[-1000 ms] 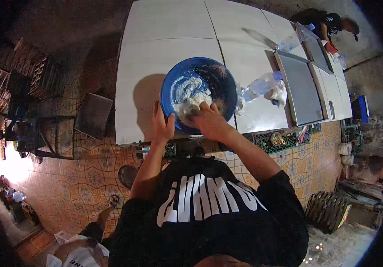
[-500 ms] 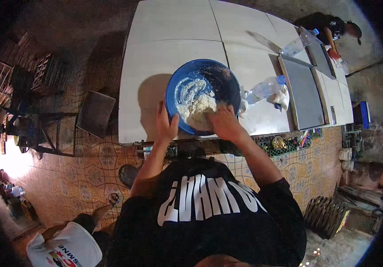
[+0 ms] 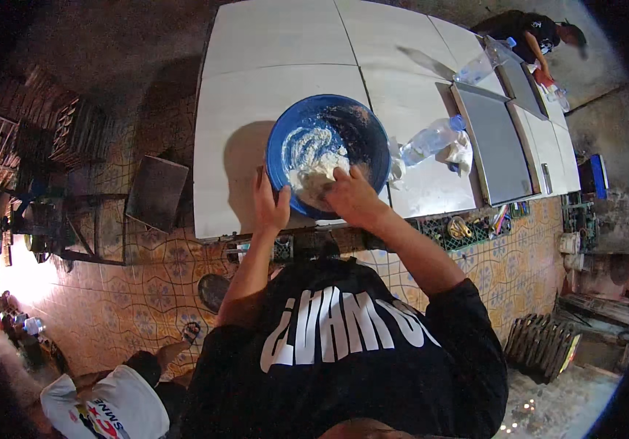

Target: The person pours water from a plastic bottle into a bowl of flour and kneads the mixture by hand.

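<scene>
A deep blue bowl (image 3: 276,150) stands near the front edge of the white-topped table. Inside it lies a pale, lumpy floury mixture (image 3: 316,162), smeared up the far left wall. My left hand (image 3: 272,206) grips the bowl's near left rim, thumb over the edge and fingers along the outside. My right hand (image 3: 356,197) reaches over the near right rim into the bowl, its fingers curled at the mixture. A blurred greyish patch shows by its fingertips; what they hold, if anything, I cannot make out.
Right of the bowl lie a clear plastic bottle (image 3: 431,142) and a crumpled white cloth (image 3: 459,155). Beyond are a grey metal tray (image 3: 496,146) and another bottle (image 3: 479,67). Co-workers (image 3: 537,40) are at the far right and lower left. A green crate (image 3: 468,233) sits under the table edge.
My right hand has shifted left and slightly up inside the bowl, with more of its fingers showing. The left hand keeps its grip on the rim. The whole view has shifted slightly.
</scene>
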The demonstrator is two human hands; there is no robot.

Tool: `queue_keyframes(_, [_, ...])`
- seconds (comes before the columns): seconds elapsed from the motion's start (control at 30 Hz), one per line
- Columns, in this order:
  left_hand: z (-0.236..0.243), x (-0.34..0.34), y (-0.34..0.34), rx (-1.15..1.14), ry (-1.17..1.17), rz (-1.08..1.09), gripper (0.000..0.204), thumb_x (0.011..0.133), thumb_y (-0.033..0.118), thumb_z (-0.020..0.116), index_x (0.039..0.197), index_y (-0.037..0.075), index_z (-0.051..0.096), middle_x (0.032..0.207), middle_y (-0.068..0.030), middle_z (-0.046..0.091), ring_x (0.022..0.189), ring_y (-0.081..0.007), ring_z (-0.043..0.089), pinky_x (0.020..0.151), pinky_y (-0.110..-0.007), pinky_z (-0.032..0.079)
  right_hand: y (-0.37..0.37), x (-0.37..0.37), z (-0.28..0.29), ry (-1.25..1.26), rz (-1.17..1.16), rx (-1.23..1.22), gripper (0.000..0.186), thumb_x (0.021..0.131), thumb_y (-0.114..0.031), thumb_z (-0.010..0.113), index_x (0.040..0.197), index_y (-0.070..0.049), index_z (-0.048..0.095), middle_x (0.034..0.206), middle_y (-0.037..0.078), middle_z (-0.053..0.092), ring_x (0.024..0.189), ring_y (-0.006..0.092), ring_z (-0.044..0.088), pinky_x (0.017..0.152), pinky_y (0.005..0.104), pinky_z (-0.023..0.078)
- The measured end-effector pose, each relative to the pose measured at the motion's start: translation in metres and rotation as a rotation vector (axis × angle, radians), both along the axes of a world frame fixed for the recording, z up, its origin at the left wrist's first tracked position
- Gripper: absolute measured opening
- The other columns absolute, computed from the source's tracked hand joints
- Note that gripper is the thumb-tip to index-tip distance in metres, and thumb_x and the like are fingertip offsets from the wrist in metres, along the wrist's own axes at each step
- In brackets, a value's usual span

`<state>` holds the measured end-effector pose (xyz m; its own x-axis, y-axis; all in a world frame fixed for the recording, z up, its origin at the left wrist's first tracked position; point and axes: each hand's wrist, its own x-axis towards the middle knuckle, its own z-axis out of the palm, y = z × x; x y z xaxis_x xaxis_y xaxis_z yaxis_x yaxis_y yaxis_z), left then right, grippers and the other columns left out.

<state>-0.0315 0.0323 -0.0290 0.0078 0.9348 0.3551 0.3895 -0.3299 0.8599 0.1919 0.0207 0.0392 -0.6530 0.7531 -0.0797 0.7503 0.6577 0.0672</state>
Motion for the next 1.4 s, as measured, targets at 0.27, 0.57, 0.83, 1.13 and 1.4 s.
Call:
queue_keyframes(0.27, [-0.007,0.001,-0.002,0.031,0.119,0.074,0.065,0.09,0.026,0.058,0.147,-0.002,0.043,0.142,-0.031,0.049,0.128,-0.0528,0.046,0.111,-0.058,0.034,0.018,0.013,0.008,0.275,-0.204,0.216,0.017,0.08,-0.01,0.063,0.092,-0.012,0.076,0.097,0.008,0.071,0.11,0.0302,0.054,0.086,0.0481,0.04])
queue_keyframes(0.57, [0.005,0.001,-0.002,-0.026,-0.076,-0.015,0.061,0.089,0.022,0.057,0.144,-0.002,0.045,0.13,-0.0268,0.053,0.117,-0.0479,0.052,0.102,-0.053,0.042,0.003,0.013,0.026,0.303,-0.064,-0.181,0.023,0.077,-0.006,0.065,0.093,-0.017,0.077,0.095,0.01,0.069,0.106,0.0294,0.057,0.087,0.0473,0.041])
queue_keyframes(0.83, [0.007,-0.003,0.001,-0.023,0.01,-0.055,0.065,0.087,0.022,0.057,0.147,-0.002,0.043,0.135,-0.0292,0.052,0.121,-0.0493,0.052,0.103,-0.053,0.043,-0.009,0.017,0.002,0.089,-0.12,-0.202,0.017,0.078,-0.012,0.064,0.092,-0.009,0.073,0.096,0.016,0.069,0.105,0.0348,0.061,0.092,0.0538,0.039])
queue_keyframes(1.13, [-0.017,-0.002,-0.002,0.011,0.101,0.02,0.066,0.085,0.016,0.056,0.146,-0.003,0.041,0.135,-0.0335,0.051,0.125,-0.0494,0.05,0.104,-0.052,0.042,0.006,-0.031,0.021,0.359,-0.176,-0.069,0.033,0.081,-0.006,0.061,0.111,-0.012,0.074,0.101,0.009,0.071,0.109,0.0317,0.057,0.087,0.0481,0.042])
queue_keyframes(1.4, [0.013,0.006,0.0,-0.015,0.035,0.023,0.071,0.083,0.014,0.055,0.15,-0.002,0.038,0.127,-0.0307,0.053,0.112,-0.047,0.055,0.097,-0.051,0.045,0.008,-0.014,-0.007,0.044,0.039,0.091,0.008,0.076,-0.014,0.068,0.079,-0.012,0.075,0.087,0.005,0.072,0.114,0.032,0.056,0.091,0.0467,0.042])
